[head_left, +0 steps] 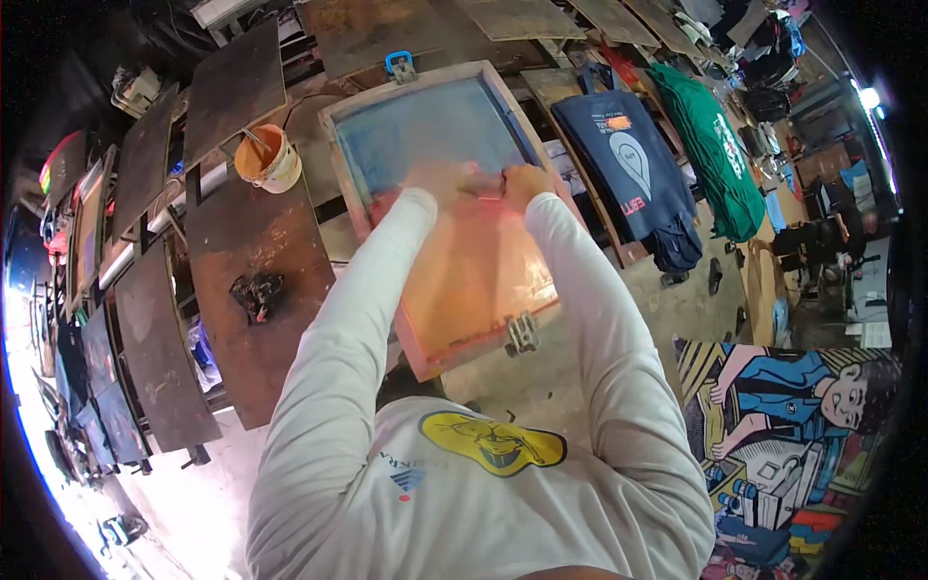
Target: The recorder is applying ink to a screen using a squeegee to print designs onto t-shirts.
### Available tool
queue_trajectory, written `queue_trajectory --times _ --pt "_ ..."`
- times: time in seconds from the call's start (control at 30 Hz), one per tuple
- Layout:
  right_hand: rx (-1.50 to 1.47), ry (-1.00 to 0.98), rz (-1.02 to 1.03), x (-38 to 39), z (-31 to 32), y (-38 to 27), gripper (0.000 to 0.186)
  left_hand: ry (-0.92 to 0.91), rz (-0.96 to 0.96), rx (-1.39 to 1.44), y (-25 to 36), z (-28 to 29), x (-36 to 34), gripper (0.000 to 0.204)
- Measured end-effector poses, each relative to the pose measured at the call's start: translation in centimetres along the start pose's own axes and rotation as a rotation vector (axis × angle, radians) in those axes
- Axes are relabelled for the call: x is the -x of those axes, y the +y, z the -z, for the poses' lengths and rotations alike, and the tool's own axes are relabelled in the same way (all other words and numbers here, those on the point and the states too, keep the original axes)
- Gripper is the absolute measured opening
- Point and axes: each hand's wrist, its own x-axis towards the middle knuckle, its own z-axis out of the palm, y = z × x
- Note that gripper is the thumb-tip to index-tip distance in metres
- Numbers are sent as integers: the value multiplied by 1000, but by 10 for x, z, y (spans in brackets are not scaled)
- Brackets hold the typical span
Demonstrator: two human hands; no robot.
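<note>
Both my arms reach forward over a wooden-framed printing screen point(346, 179). Its mesh looks blue in the far part and orange in the near part. My right hand point(529, 186) is closed in a fist around the right part of a squeegee point(483, 184) that lies across the screen. On the squeegee's left part is my left hand point(440, 182), closed too, though haze blurs its fingers. Pinkish ink shows around both hands. A blue-handled clamp point(399, 66) sits at the frame's far edge, and a metal hinge clamp point(522, 333) at its near edge.
Left of the screen, an ink-stained bucket point(268, 159) with a stick in it stands on dark boards point(256, 227). A crumpled black rag point(258, 295) lies nearer. To the right are a navy tote bag point(623, 155) and a green bag point(713, 155) on boards.
</note>
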Motion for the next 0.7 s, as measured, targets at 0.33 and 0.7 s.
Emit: queue_trajectory --times 0.33,0.7 --pt "-163 21 -15 52 -24 0 20 154 8 -95 23 -35 47 46" --pt "-156 -169 183 149 -9 -39 20 -26 137 -3 47 -63 169 41"
